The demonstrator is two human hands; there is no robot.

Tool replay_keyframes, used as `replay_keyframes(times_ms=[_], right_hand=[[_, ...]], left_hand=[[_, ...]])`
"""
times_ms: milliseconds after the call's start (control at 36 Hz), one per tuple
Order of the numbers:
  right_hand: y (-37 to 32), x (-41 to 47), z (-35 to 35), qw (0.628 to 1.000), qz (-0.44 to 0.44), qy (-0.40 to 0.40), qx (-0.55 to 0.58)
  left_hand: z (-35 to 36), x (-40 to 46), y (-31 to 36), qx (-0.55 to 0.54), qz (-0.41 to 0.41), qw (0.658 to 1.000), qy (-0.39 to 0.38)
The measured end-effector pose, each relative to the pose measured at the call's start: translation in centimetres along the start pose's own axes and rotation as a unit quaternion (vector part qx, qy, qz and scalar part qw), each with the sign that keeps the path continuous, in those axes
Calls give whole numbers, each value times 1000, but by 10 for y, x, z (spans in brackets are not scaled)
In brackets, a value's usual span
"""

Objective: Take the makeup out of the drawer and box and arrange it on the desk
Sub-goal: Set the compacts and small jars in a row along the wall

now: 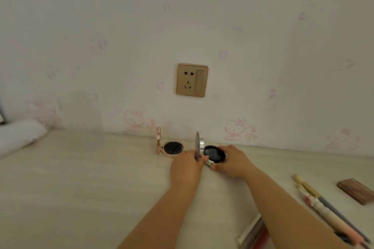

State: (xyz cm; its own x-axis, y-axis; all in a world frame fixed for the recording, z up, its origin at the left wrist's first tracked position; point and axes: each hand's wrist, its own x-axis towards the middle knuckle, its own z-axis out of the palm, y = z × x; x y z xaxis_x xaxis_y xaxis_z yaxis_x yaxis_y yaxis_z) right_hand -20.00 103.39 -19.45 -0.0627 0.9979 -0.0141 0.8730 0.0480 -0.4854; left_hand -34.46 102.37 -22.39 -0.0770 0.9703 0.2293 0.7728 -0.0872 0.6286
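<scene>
A white and silver cushion compact point(214, 153) with a black puff stands open on the pale desk point(91, 178) near the wall. My right hand point(230, 161) grips its base from the right. My left hand point(186, 168) holds the lower edge of its upright mirrored lid point(198, 143). Just to the left, a rose-gold compact point(172, 147) sits open with its lid standing up, untouched.
Several long makeup brushes and pens point(323, 208) lie at the right edge, beside a brown wooden block point(356, 190). A pale stick and a red item point(253, 232) lie under my right forearm. A white roll point(18, 135) rests at far left. A gold wall socket point(192, 80) is above.
</scene>
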Motion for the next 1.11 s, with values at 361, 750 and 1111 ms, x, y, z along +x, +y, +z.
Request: replay_keyframes(times_ms=[361,750,1111], right_hand=[[6,30,6,1000,-21,8,1],[-9,-25,20,998,56,37,0],[-13,-195,14,960,-67,270,38]], left_hand=[[9,22,3,25,-15,1000,-4],[-10,-22,10,-103,-73,988,85],[-30,-170,46,-164,65,984,-32]])
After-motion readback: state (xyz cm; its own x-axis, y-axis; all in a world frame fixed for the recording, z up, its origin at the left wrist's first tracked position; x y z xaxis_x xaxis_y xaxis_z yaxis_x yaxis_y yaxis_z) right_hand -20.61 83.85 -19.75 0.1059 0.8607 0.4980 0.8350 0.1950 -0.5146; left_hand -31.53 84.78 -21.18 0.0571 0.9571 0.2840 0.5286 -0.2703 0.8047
